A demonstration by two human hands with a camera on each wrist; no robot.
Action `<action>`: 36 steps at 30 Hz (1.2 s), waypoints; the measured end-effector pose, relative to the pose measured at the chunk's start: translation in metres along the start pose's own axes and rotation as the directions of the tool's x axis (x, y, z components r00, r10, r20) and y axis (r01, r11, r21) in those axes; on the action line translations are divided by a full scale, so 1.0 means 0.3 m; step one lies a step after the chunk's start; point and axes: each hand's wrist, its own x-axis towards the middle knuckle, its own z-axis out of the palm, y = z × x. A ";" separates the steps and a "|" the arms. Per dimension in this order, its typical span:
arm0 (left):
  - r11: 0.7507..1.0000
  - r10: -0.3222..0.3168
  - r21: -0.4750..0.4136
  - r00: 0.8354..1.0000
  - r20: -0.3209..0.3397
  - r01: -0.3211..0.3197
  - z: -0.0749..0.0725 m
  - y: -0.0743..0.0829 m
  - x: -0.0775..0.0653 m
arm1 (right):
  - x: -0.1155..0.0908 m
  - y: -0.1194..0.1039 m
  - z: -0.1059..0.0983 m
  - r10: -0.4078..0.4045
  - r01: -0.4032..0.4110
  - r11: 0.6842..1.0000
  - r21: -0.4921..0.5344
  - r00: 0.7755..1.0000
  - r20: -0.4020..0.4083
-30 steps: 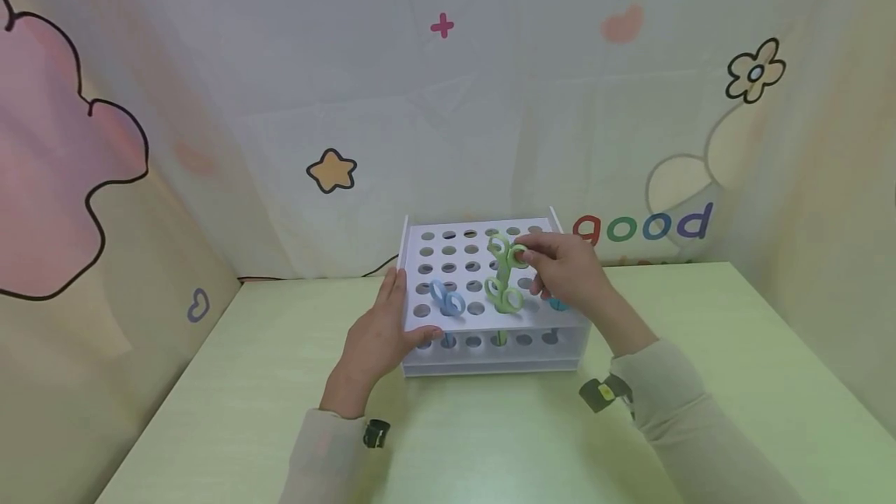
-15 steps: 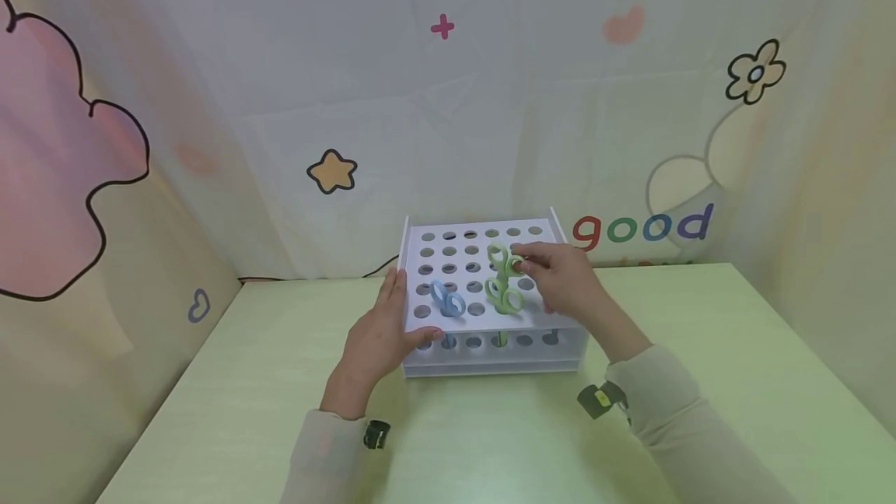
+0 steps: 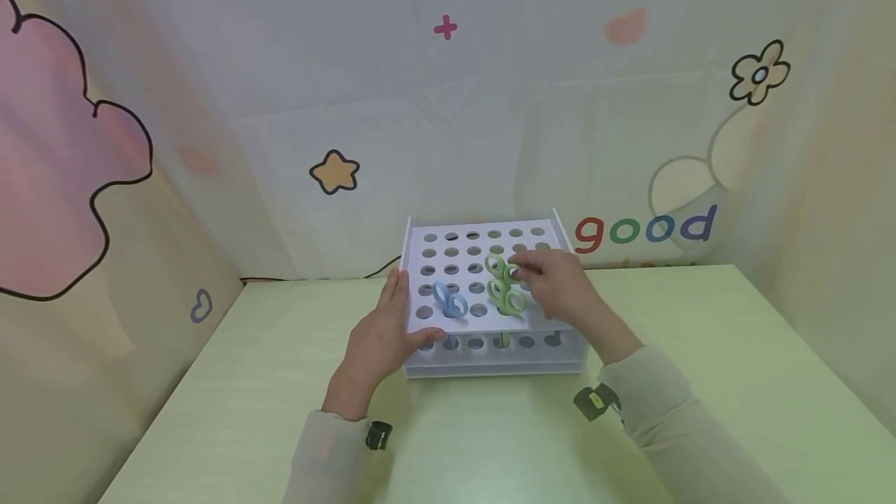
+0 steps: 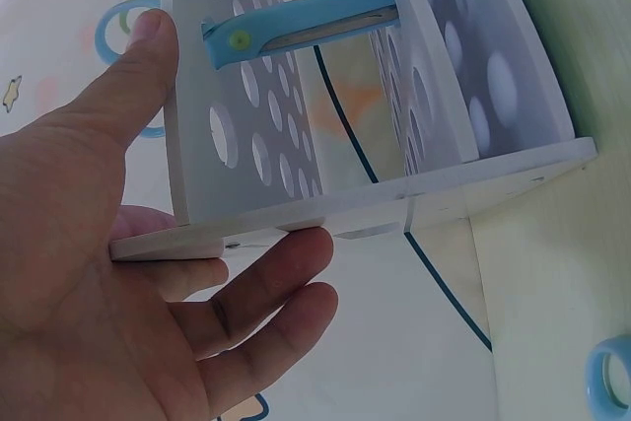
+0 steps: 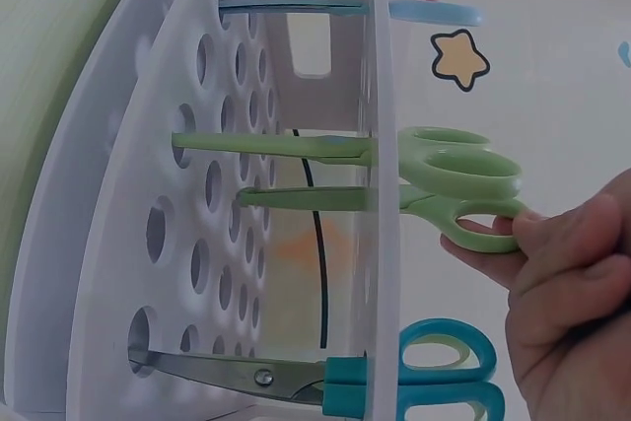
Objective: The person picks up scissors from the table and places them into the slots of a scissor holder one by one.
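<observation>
A white perforated rack (image 3: pixel 462 323) stands on the table. My left hand (image 3: pixel 378 333) grips its left side, thumb on the top plate's front edge and fingers along the side panel. My right hand (image 3: pixel 560 286) pinches a handle loop of pale green scissors (image 5: pixel 315 200), whose blades pass down through the top plate to a hole in the lower one. Just in front, similar green scissors (image 5: pixel 266 146) stand in the front row. Light blue scissors (image 3: pixel 456 305) occupy a front hole to the left. Teal scissors (image 5: pixel 345 386) at the right end are hidden behind my right hand in the head view.
The pale green table (image 3: pixel 476 442) extends around the rack. Behind it hangs a printed curtain (image 3: pixel 392 84) with a star and the word "good". A thin dark cable (image 3: pixel 381 267) runs along the table's back edge at the left.
My right hand has moved down with the held green scissors, which sit deeper in the rack, their loops now close to the front green pair. The left hand stays on the rack.
</observation>
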 end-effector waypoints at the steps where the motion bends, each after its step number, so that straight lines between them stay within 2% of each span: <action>1: 1.000 0.000 -0.001 1.000 0.000 0.000 0.000 0.001 0.000 | 0.000 0.000 0.001 -0.005 0.005 1.000 -0.009 1.000 -0.002; 8: 1.000 0.000 0.004 1.000 -0.002 0.000 0.001 0.001 0.000 | 0.010 0.006 0.010 -0.009 0.010 0.998 -0.057 1.000 0.024; 15: 1.000 0.001 0.013 1.000 -0.003 -0.001 -0.005 0.003 -0.002 | 0.025 0.006 0.008 -0.087 0.089 0.982 -0.164 0.996 0.020; 21: 1.000 0.002 0.015 1.000 -0.008 -0.002 -0.003 -0.003 -0.002 | 0.040 -0.002 0.016 -0.047 0.056 0.981 -0.188 0.997 0.054; 27: 1.000 0.006 0.009 1.000 -0.008 -0.006 -0.002 -0.004 -0.004 | 0.035 -0.005 0.023 -0.008 0.017 0.988 -0.151 0.998 0.056; 31: 1.000 0.007 0.011 1.000 -0.011 -0.007 -0.002 -0.002 -0.004 | 0.021 -0.010 0.004 0.005 -0.002 0.995 -0.100 0.999 0.038; 36: 1.000 0.001 0.003 1.000 -0.008 -0.001 0.001 -0.001 -0.003 | -0.015 -0.008 -0.050 -0.004 0.003 1.000 -0.016 0.998 -0.055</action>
